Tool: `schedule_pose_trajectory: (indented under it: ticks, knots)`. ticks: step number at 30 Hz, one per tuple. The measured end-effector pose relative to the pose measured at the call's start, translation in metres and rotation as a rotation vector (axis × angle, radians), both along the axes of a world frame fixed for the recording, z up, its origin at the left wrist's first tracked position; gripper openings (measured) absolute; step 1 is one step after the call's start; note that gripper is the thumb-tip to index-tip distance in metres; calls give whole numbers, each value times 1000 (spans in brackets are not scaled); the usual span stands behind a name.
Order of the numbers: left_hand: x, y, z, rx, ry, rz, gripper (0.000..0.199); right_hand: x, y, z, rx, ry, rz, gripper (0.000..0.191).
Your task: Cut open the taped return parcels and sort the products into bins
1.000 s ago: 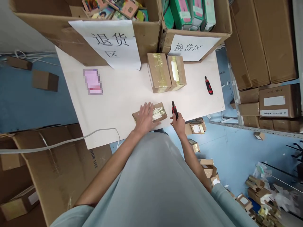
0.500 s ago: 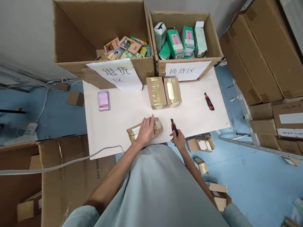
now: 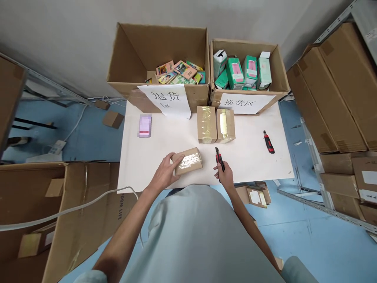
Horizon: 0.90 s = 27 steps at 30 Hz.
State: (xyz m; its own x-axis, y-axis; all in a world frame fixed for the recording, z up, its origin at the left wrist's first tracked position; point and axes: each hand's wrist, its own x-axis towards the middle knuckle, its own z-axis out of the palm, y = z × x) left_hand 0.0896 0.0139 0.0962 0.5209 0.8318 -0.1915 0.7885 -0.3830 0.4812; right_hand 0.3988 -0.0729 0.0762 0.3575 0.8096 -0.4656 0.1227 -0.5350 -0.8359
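My left hand (image 3: 165, 171) grips the left end of a small cardboard box (image 3: 190, 161) near the table's front edge. Shiny clear tape runs along the box's upper face. In my right hand (image 3: 225, 173) is a red and black utility knife (image 3: 218, 157), its tip pointing away from me, just right of the box and apart from it. Two taped cardboard boxes, a left one (image 3: 206, 124) and a right one (image 3: 226, 125), stand side by side farther back. A second utility knife (image 3: 268, 142) lies on the table's right side.
Behind stand a large carton (image 3: 194, 96) with colourful booklets and a smaller carton (image 3: 282, 82) with green boxes, both with paper signs. A blurred pink item (image 3: 145, 125) lies on the white table (image 3: 129, 157). A grey cable (image 3: 85, 202) crosses at left; cartons (image 3: 332, 94) stack at right.
My left hand has turned the small box, so a taped face without the white label shows, and now holds its left end. The knife stays in my right hand. The view has shifted.
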Motion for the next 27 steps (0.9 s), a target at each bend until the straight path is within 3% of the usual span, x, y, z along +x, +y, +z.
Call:
schedule_pose_trajectory:
  ticks: [5,9,11,17,27]
  knots:
    - [38,-2,5,105,-10,-21,92,-14,5,-4,2,-6,26,58]
    - [84,7,10,157,-103,-30,54,-21,5,1,6,-9,36,53]
    - [96,14,6,130,-129,-29,46,-23,3,7,3,-22,45,50]
    - [93,24,-14,76,-220,16,44,-29,-3,34,-29,-96,139,50]
    - [92,18,-22,36,-314,46,46,-51,6,65,-119,-534,496,58]
